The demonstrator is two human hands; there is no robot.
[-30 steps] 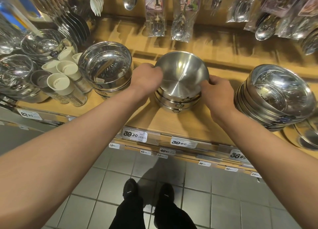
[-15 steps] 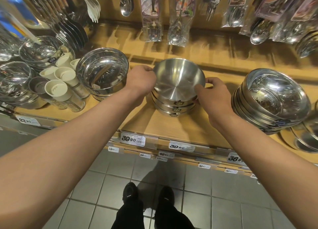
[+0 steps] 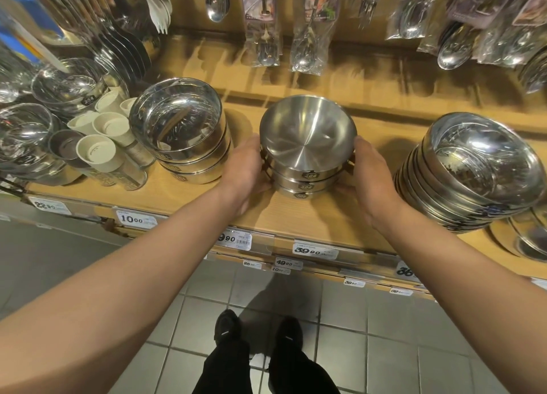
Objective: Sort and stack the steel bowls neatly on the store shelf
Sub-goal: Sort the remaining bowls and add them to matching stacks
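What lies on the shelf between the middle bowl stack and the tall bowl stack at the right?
In the head view, only the right hand and bare wooden shelf lie between the middle stack and right stack.

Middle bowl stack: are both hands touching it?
Touching. The head view shows the left hand and right hand pressed against opposite sides of the middle bowl stack.
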